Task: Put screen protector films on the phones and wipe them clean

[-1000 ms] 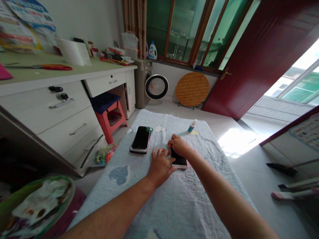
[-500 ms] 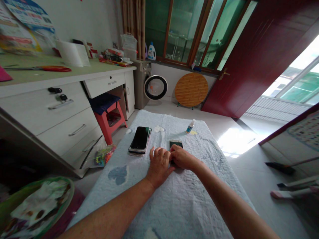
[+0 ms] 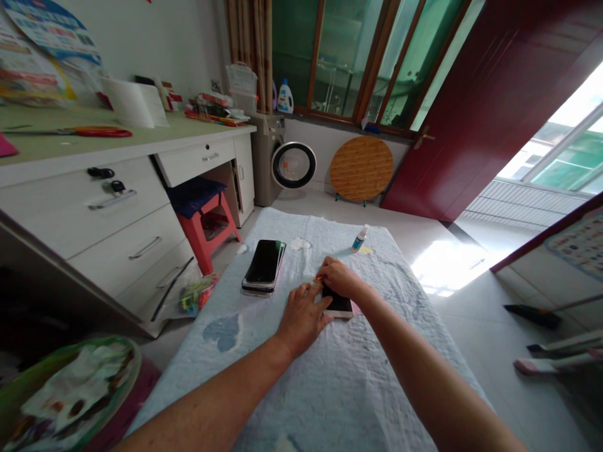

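A phone (image 3: 340, 306) with a dark screen and a light edge lies on the pale blue cloth (image 3: 372, 370). Against its left side rests my left hand (image 3: 301, 314), fingers bent and thumb reaching onto the phone. My right hand (image 3: 338, 276) is over the phone's far end, fingers pinched at its upper left corner; what they grip is too small to make out. To the left lies a stack of phones (image 3: 264, 262), the top one with a black screen. A small spray bottle (image 3: 360, 238) stands beyond my right hand.
Left of the cloth are a white desk (image 3: 198, 141), a red stool (image 3: 201, 242) and a full waste bin (image 3: 134, 376). A washing machine (image 3: 264, 160) with its door open and a round wooden board (image 3: 362, 168) are at the back.
My right hand has moved up along the phone to its far end, uncovering the near part of the screen. My left hand has shifted only slightly.
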`<action>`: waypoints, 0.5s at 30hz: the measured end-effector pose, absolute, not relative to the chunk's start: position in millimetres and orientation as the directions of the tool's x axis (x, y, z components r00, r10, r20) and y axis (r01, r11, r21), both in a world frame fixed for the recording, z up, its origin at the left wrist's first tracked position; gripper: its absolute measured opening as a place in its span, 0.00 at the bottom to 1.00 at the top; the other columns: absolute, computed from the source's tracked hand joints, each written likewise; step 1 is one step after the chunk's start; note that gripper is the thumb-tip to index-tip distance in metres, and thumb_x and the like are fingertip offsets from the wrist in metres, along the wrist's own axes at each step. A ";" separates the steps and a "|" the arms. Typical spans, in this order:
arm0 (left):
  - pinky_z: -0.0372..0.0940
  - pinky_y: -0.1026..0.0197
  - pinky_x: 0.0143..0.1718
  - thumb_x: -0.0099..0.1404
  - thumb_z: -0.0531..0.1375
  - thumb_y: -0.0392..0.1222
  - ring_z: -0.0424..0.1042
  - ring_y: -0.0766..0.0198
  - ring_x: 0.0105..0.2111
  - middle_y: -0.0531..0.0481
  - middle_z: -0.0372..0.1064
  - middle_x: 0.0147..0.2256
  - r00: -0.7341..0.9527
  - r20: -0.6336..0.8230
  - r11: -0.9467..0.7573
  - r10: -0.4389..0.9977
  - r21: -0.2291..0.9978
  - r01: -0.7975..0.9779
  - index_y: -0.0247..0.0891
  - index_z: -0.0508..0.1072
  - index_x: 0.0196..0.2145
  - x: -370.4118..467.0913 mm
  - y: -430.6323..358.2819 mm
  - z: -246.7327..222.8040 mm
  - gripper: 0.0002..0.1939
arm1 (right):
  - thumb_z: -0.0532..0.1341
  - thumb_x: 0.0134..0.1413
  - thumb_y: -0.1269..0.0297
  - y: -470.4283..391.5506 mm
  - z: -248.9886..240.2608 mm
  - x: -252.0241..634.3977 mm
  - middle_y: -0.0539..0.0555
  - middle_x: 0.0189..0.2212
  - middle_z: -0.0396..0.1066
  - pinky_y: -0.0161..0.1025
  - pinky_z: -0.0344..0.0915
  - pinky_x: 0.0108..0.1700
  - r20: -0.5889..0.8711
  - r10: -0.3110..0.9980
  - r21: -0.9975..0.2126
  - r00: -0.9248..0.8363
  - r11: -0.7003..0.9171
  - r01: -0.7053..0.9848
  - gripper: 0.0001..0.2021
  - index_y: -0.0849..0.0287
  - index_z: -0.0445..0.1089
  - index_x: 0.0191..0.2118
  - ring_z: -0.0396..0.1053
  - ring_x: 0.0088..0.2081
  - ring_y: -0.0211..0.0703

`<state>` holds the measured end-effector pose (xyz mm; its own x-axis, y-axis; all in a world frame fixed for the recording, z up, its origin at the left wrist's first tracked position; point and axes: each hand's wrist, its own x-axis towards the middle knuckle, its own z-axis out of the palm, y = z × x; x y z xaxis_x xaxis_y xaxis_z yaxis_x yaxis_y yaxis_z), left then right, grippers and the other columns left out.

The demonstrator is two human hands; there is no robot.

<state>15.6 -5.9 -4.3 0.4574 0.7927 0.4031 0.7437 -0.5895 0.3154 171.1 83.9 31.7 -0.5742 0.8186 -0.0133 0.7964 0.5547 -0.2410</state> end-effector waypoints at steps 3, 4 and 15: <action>0.57 0.43 0.52 0.59 0.67 0.43 0.59 0.47 0.55 0.48 0.66 0.55 0.482 0.405 -0.615 0.777 0.328 0.717 0.49 0.72 0.49 15.2 -3.9 -8.2 0.20 | 0.54 0.60 0.72 99.1 30.1 169.3 0.58 0.32 0.70 0.34 0.60 0.46 -0.026 0.836 -0.173 -0.548 0.536 0.827 0.14 0.62 0.79 0.36 0.65 0.43 0.42; 0.57 0.42 0.53 0.59 0.67 0.43 0.59 0.47 0.56 0.48 0.67 0.54 0.486 0.402 -0.618 0.776 0.335 0.711 0.49 0.73 0.49 15.1 -3.4 -8.7 0.19 | 0.54 0.61 0.72 103.9 29.3 168.8 0.58 0.32 0.70 0.34 0.60 0.46 -0.031 0.849 -0.149 -0.528 0.519 0.842 0.14 0.62 0.79 0.37 0.65 0.44 0.43; 0.50 0.40 0.57 0.60 0.66 0.44 0.62 0.50 0.53 0.49 0.71 0.51 0.477 0.397 -0.610 0.784 0.352 0.710 0.49 0.73 0.49 15.3 -3.2 -4.9 0.18 | 0.54 0.60 0.72 128.5 30.3 173.5 0.61 0.38 0.72 0.33 0.60 0.43 -0.059 0.921 -0.063 -0.385 0.381 0.922 0.14 0.63 0.78 0.40 0.68 0.40 0.42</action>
<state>15.3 -3.2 -4.9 0.4774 0.7838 0.3971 0.7095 -0.6105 0.3520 173.5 128.5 30.3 -0.3849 0.9210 -0.0594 0.9223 0.3814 -0.0628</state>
